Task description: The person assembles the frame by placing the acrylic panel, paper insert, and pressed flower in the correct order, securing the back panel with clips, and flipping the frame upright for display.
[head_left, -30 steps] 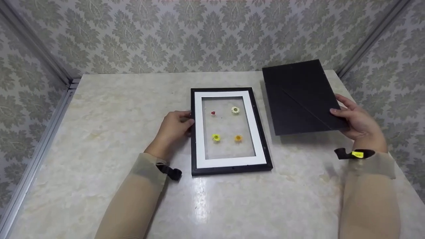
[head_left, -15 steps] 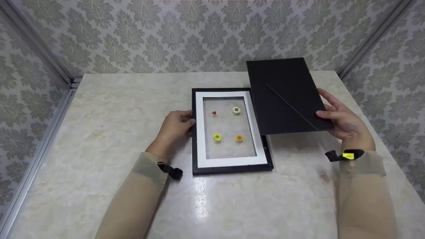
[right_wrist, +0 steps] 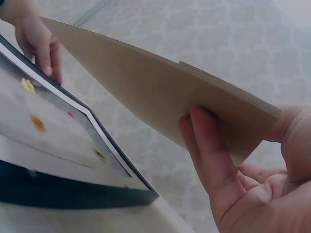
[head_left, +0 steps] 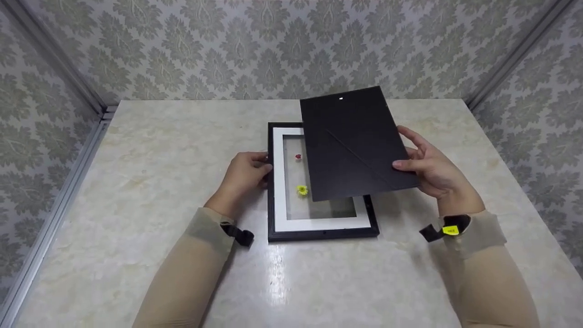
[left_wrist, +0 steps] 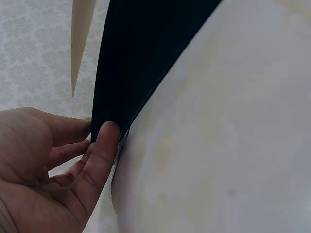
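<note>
A black picture frame [head_left: 323, 235] with a white mat lies on the table. Inside its window, a red flower [head_left: 298, 156] and a yellow flower [head_left: 302, 190] show in the head view; the right wrist view also shows an orange flower [right_wrist: 37, 123] and a pale flower [right_wrist: 99, 155]. My left hand [head_left: 246, 175] holds the frame's left side between thumb and fingers. My right hand [head_left: 430, 168] pinches the lower right side of a backing board [head_left: 355, 146], black above and brown beneath. The board hangs tilted above the frame, hiding its upper right part from the head view.
The pale marbled table [head_left: 159, 159] extends around the frame on all sides. Patterned wall panels [head_left: 255, 50] enclose the back and both sides, with metal rails in the corners. Each wrist wears a black strap [head_left: 239, 234].
My right hand has carried the backing board leftward, from beside the frame to over its right part. The left hand stays at the frame's left edge.
</note>
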A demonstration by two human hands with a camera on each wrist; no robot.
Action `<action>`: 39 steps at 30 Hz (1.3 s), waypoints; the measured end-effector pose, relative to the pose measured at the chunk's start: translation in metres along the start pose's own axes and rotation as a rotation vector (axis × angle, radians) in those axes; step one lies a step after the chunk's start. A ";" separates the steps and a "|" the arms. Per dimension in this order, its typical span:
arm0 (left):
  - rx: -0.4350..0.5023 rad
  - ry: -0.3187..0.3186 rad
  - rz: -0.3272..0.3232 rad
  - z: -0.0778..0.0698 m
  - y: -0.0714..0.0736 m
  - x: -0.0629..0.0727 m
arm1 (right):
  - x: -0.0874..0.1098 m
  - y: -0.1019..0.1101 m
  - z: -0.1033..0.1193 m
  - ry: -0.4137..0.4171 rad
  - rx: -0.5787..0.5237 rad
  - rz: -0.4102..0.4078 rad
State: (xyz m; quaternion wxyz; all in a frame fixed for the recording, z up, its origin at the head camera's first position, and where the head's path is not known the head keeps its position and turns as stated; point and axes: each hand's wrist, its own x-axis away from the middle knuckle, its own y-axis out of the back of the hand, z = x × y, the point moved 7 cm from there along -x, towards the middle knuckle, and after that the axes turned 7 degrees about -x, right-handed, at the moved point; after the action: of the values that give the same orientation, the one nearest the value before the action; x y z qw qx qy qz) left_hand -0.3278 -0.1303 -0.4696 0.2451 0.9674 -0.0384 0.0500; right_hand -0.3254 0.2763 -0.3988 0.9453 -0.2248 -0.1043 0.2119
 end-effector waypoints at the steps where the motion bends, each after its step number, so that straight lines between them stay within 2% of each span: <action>1: 0.002 0.004 -0.006 -0.001 0.001 0.000 | -0.001 -0.003 -0.002 -0.006 0.007 -0.004; 6: -0.023 0.041 -0.035 -0.002 0.005 0.000 | -0.004 -0.015 -0.016 -0.036 0.027 -0.010; 10: -0.041 0.034 -0.040 -0.002 0.006 0.000 | -0.008 -0.021 -0.027 -0.051 0.038 -0.012; 19: -0.013 0.037 -0.033 -0.003 0.004 0.002 | -0.018 -0.028 -0.048 -0.082 0.046 -0.053; 24: 0.033 0.056 -0.020 -0.001 0.003 0.003 | -0.018 -0.036 -0.057 -0.098 0.075 -0.062; 34: 0.028 0.074 -0.019 -0.001 0.003 0.002 | -0.017 -0.051 -0.064 -0.067 0.141 -0.040; 39: -0.008 0.056 -0.025 -0.002 0.004 0.002 | -0.016 -0.054 -0.067 -0.079 0.169 -0.038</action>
State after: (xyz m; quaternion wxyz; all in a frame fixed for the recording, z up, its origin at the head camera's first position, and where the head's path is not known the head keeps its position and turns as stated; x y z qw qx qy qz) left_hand -0.3268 -0.1333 -0.4660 0.2505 0.9651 -0.0194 0.0737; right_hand -0.3010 0.1995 -0.4342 0.9599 -0.1335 -0.1274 0.2108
